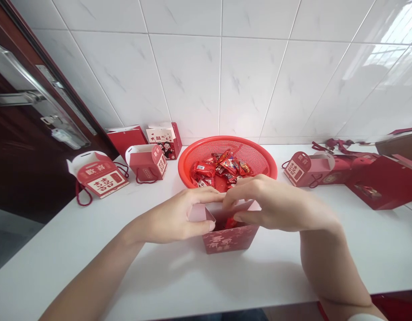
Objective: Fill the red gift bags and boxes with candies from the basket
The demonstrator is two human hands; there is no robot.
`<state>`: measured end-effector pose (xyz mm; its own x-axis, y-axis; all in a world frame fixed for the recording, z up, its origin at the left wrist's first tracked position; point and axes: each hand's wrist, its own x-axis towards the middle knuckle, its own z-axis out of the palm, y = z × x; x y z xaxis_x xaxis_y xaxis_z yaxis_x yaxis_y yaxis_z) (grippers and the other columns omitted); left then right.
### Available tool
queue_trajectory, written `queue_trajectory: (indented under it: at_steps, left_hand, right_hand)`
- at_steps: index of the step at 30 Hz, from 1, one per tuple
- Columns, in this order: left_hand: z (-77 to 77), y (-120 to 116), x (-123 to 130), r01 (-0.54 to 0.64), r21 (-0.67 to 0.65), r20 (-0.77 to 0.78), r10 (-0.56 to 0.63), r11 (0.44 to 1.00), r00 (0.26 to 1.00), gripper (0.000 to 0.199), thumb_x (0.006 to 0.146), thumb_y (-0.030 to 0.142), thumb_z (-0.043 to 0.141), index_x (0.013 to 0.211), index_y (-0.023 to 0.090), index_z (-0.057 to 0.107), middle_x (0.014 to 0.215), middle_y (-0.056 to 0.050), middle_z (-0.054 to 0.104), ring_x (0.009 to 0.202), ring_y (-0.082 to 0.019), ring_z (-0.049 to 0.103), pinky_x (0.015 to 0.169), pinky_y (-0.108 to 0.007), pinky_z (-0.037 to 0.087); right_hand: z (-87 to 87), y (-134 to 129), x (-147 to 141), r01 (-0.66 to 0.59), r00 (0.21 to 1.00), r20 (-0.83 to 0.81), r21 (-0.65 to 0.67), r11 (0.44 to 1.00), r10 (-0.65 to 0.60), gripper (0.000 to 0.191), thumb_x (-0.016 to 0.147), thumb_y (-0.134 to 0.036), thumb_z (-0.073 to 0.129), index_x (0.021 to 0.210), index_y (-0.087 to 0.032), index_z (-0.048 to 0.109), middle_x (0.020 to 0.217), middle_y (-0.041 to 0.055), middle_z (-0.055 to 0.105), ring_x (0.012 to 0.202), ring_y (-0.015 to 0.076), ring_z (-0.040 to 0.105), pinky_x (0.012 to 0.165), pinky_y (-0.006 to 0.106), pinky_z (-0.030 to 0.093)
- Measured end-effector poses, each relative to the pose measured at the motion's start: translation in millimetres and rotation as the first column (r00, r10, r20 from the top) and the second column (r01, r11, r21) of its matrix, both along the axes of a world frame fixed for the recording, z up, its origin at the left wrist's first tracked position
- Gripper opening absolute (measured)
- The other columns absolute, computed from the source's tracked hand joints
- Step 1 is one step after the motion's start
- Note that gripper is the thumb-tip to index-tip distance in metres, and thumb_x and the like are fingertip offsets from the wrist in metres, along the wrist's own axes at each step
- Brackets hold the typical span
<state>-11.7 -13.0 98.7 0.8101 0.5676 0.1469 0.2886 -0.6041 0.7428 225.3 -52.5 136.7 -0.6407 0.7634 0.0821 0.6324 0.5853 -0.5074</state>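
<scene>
A red paper gift box [230, 240] with pale writing on its front stands upright on the white table, its top flaps raised. My left hand [182, 218] grips its left side, thumb at the near flap and fingers along the far rim. Over the opening, my right hand [266, 203] is closed, its fingertips reaching inside. By the right thumb shows a red candy packet [230, 222], partly hidden by the fingers and the box wall. Just behind the box sits a red plastic basket [185, 167] holding a pile of wrapped candies [222, 167].
Several red gift boxes stand at the left, among them a rope-handled box [105, 178] near the table's edge. More boxes line the right, including a small box [308, 168] and a larger red bag [386, 183]. A tiled wall [192, 80] rises behind; a dark door [21, 133] is left.
</scene>
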Motion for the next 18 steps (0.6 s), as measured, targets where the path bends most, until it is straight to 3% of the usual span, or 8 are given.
queue_trajectory:
  at_steps: [4,9,14,18]
  left_hand:
    - [-0.2,0.1,-0.9,-0.033,-0.027,-0.039,0.031,0.999,0.999,0.056,0.085,0.015,0.070,0.138,0.033,0.066,0.141,0.000,0.068,0.133,-0.025,0.061,0.112,-0.034,0.050]
    - [1.3,-0.4,-0.4,-0.047,-0.072,-0.061,0.043,0.996,0.997,0.049,0.089,0.020,0.066,0.136,0.032,0.068,0.143,0.000,0.066,0.136,-0.025,0.059,0.114,-0.037,0.049]
    - [3.2,-1.1,1.6,-0.077,-0.037,-0.110,0.072,0.996,0.991,0.049,0.086,0.038,0.077,0.134,0.032,0.069,0.143,-0.002,0.066,0.134,-0.029,0.060,0.110,-0.039,0.052]
    - [1.9,-3.2,4.1,-0.079,0.046,-0.143,0.085,0.996,0.986,0.052,0.087,0.030,0.075,0.138,0.032,0.066,0.142,-0.002,0.067,0.131,-0.028,0.062,0.109,-0.037,0.052]
  right_hand:
    - [4.6,-0.8,9.3,0.049,0.997,-0.056,0.025,0.998,-0.048,0.017,0.089,-0.014,0.069,0.103,-0.021,0.076,0.096,0.0010,0.079,0.083,0.0171,0.072,0.068,0.026,0.051]
    - [11.6,2.4,26.3,0.138,0.987,-0.095,0.056,0.989,-0.132,0.013,0.094,-0.028,0.066,0.099,-0.019,0.074,0.090,0.0009,0.078,0.078,0.0165,0.071,0.067,0.027,0.052]
    - [10.6,7.0,32.9,0.160,0.986,0.035,0.067,0.985,-0.163,0.026,0.093,-0.041,0.068,0.106,-0.020,0.075,0.094,0.0036,0.078,0.079,0.0190,0.071,0.066,0.028,0.050]
    - [8.3,9.0,33.0,0.150,0.977,0.146,0.026,0.988,-0.152,0.034,0.090,-0.047,0.072,0.113,-0.022,0.075,0.092,0.0048,0.077,0.074,0.0204,0.070,0.062,0.028,0.049]
